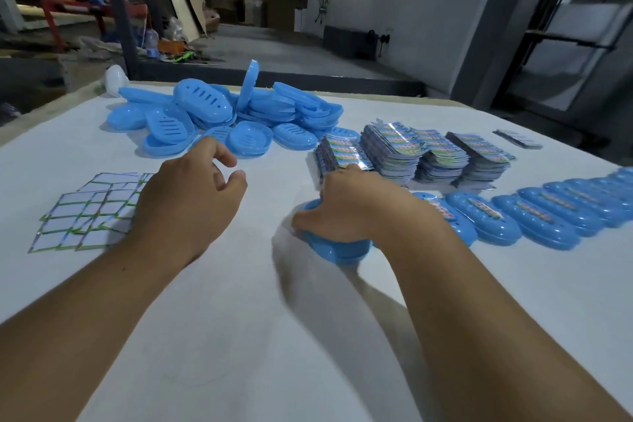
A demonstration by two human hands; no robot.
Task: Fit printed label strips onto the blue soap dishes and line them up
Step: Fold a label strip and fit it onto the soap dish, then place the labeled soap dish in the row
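Head view: right hand [349, 207] at frame centre, fingers curled around a blue soap dish [337, 247] on the white table [239, 319]; left hand [191, 195] above it, loosely curled, gripping nothing. Labelled dishes [534, 216] lined up at right, label stacks [411, 154] behind, unlabelled dish pile [222, 120] upper centre, backing sheets [89, 212] at left.

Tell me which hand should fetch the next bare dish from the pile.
Left. The left hand holds nothing and hovers just short of the pile; the right hand grips a dish beside the row.
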